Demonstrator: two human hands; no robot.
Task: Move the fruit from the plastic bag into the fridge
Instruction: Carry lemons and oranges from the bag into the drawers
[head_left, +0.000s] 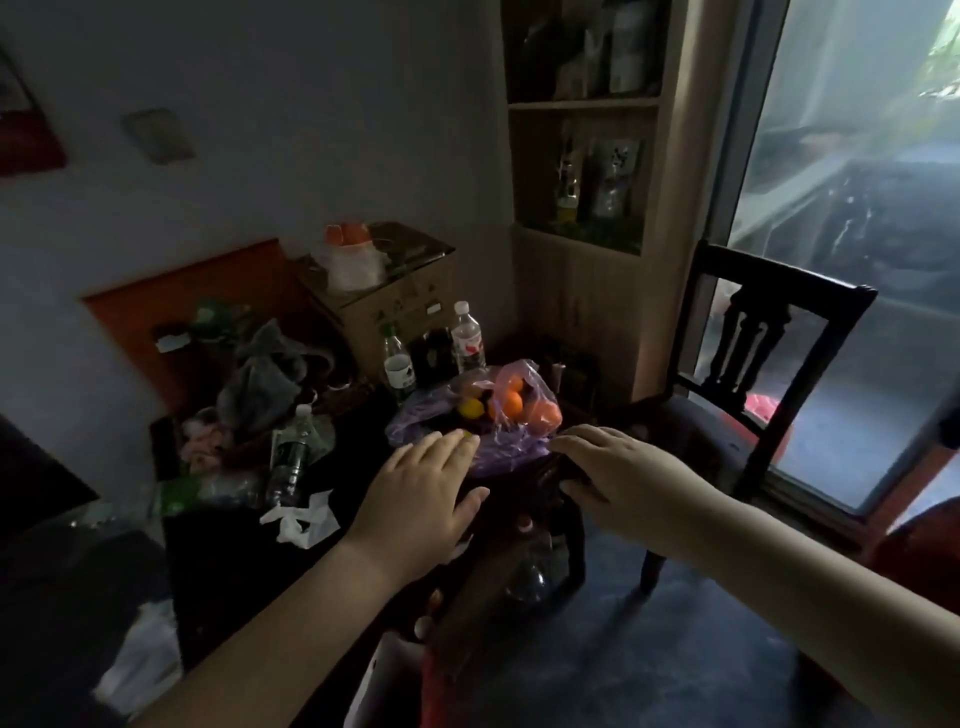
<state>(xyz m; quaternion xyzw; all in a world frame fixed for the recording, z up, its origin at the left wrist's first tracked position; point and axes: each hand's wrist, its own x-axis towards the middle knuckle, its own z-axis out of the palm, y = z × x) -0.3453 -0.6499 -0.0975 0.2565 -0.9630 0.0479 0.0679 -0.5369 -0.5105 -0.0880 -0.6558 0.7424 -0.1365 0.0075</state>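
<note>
A purple see-through plastic bag (506, 444) lies on the dark table (249, 551) near its right corner. Inside it I see oranges (511, 404) and a yellow fruit (470, 409). My left hand (423, 496) hovers palm down, fingers straight, just short of the bag's left side. My right hand (618, 467) reaches from the right with fingers extended, its fingertips at the bag's right edge. Neither hand holds anything. No fridge is in view.
Bottles (467, 338) stand behind the bag, and a cardboard box (384, 301) with an orange-topped bag sits further back. Clutter, cloth and crumpled paper (301, 519) cover the table's left. A dark wooden chair (753, 364) stands right, by the glass door. Shelves (582, 156) rise behind.
</note>
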